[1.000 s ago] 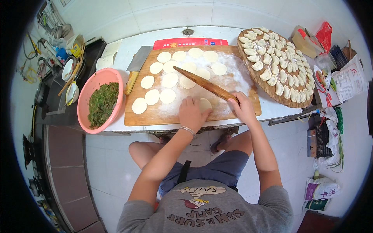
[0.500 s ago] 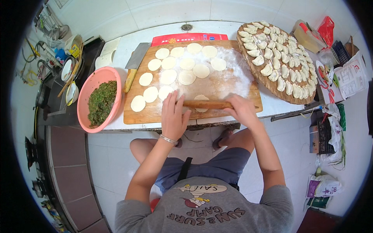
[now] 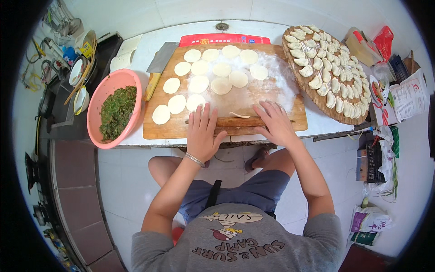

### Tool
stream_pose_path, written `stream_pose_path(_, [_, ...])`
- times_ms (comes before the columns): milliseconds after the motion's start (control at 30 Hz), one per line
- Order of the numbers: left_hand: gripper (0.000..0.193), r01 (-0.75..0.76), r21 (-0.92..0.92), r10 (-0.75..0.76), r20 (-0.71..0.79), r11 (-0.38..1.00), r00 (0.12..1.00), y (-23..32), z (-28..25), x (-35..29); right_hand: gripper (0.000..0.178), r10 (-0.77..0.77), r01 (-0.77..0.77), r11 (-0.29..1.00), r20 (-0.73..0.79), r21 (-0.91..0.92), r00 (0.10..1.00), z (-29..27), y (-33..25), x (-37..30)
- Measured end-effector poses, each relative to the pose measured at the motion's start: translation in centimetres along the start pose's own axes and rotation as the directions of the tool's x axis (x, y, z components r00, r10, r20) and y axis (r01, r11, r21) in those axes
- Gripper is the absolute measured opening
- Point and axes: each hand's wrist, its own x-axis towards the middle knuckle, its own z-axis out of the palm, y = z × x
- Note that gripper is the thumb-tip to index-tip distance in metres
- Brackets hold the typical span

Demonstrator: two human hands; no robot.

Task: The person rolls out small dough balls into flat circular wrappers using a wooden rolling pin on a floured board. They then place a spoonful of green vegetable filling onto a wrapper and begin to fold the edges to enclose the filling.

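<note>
A wooden rolling pin [image 3: 240, 122] lies crosswise near the front edge of the floured wooden board [image 3: 158, 130]. My left hand [image 3: 202, 131] lies flat over its left end, fingers stretched forward. Over the right end rests my right hand [image 3: 275, 124], its fingers also straight and spread. Between the hands, the edge of a dough wrapper [image 3: 239, 115] shows just beyond the pin; the rest of it is hidden. Several round dough wrappers [image 3: 198, 84] lie across the left and middle of the board, one [image 3: 195, 102] close to my left fingertips.
A pink bowl [image 3: 92, 119] of chopped green filling [image 3: 118, 111] stands left of the board. A cleaver [image 3: 161, 58] lies on the board's left edge. At the right, a round wooden board [image 3: 302, 81] carries several rows of dumplings [image 3: 335, 85]. Red packaging [image 3: 217, 39] lies behind.
The rolling pin has come slightly toward me and now covers most of the wrapper under it. My right hand's fingers have gone from curled round the pin to stretched flat over it.
</note>
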Motion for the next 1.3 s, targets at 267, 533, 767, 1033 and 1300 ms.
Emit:
stream_pose_path(267, [0.056, -0.054, -0.103, 0.018, -0.325, 0.993, 0.946, 0.6, -0.5, 3.7, 0.031, 0.169, -0.139, 0.945, -0.078, 0.296, 0.983, -0.6, 0.5, 0.5])
stream_pose_path(533, [0.051, -0.064, -0.213, 0.025, -0.182, 0.975, 0.983, 4.9, 2.9, 3.9, 0.031, 0.403, -0.34, 0.781, -0.006, 0.525, 0.915, -0.3, 1.4, 0.3])
stream_pose_path(767, [0.055, -0.284, -0.053, 0.274, -0.146, 0.957, 0.951, 6.5, 5.4, 4.3, 0.03, 0.468, -0.326, 0.76, -0.126, 0.562, 0.874, 0.1, 3.4, -0.9])
stream_pose_path(1033, [0.045, -0.102, -0.086, 0.104, 0.014, 0.991, 0.994, 7.5, 5.2, 6.2, 0.029, 0.541, -0.37, 0.699, -0.114, 0.612, 0.833, 1.0, 3.7, -1.1])
stream_pose_path(1300, [0.042, -0.371, -0.12, 0.381, 0.077, 0.921, 0.921, 0.8, 2.2, 5.1, 0.028, 0.538, -0.309, 0.575, -0.066, 0.758, 0.84, 2.5, 5.2, -1.6])
